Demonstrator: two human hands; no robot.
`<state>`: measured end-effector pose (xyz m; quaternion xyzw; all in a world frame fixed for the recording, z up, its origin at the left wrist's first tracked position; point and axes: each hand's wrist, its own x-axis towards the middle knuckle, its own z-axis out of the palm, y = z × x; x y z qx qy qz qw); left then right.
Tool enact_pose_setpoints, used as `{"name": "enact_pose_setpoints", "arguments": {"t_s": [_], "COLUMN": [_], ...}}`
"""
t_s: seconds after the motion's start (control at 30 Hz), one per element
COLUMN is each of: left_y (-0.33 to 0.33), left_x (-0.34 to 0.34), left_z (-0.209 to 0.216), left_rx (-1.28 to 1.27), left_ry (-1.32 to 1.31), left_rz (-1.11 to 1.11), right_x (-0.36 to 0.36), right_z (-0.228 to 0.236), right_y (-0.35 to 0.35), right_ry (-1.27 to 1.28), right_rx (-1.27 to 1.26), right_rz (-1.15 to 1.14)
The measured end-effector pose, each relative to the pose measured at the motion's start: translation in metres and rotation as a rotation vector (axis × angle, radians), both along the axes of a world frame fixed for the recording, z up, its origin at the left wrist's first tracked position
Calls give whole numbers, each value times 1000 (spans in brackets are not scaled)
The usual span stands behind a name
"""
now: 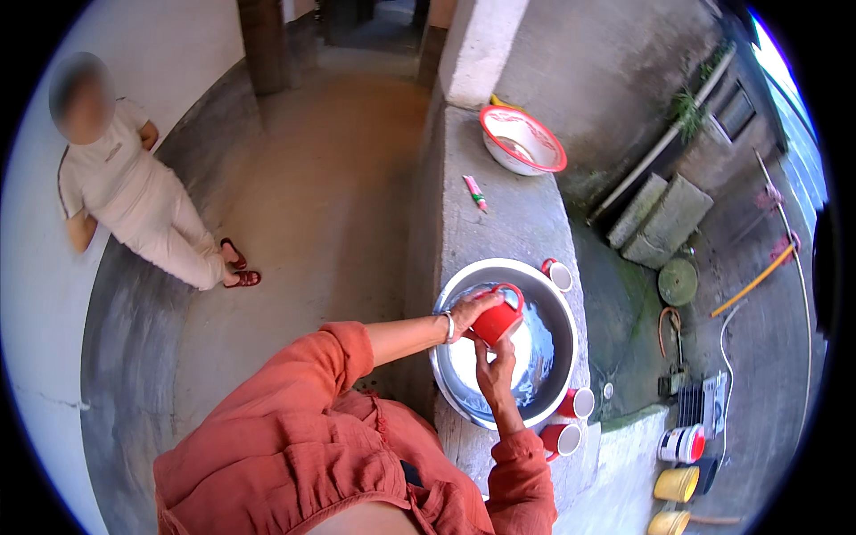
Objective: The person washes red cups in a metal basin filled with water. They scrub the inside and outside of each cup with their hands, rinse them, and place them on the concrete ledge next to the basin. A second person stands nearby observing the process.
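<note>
A red mug is tilted over a wide metal basin with water in it. My left hand, a bracelet at its wrist, grips the mug's side. From below, my right hand has its fingers on the lower part of the same mug; some fingertips are hidden behind it. Beside the basin's right rim, on the concrete ledge, sit a red mug with a pale inside and, lower down, two more like it.
Farther along the ledge lie a small tube and a red-rimmed enamel basin. Right of the ledge, the lower yard holds several buckets, a hose and stone slabs. At the left, a person leans against the wall.
</note>
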<state>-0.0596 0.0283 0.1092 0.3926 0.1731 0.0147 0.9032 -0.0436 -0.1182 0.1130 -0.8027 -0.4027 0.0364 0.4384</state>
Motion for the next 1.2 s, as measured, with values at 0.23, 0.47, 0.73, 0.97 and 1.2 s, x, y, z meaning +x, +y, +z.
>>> {"name": "enact_pose_setpoints", "arguments": {"t_s": [0.23,0.47,0.73,0.97,1.2], "left_y": [-3,-5,-6,5,1], "left_x": [-5,-17,-29,-25,-21], "left_z": [-8,-5,-1,-4,-8], "left_rx": [55,-21,18,-26,61], "left_ry": [70,59,33,4,-18], "left_rz": [-2,-231,-99,-109,54], "right_x": [-4,21,-6,-2,-21], "right_z": [30,22,27,27,11], "right_y": [5,-3,11,3,13], "right_ry": [793,196,885,-294,281], "right_rx": [375,-56,343,-147,126], "right_rz": [185,236,84,427,179]}}
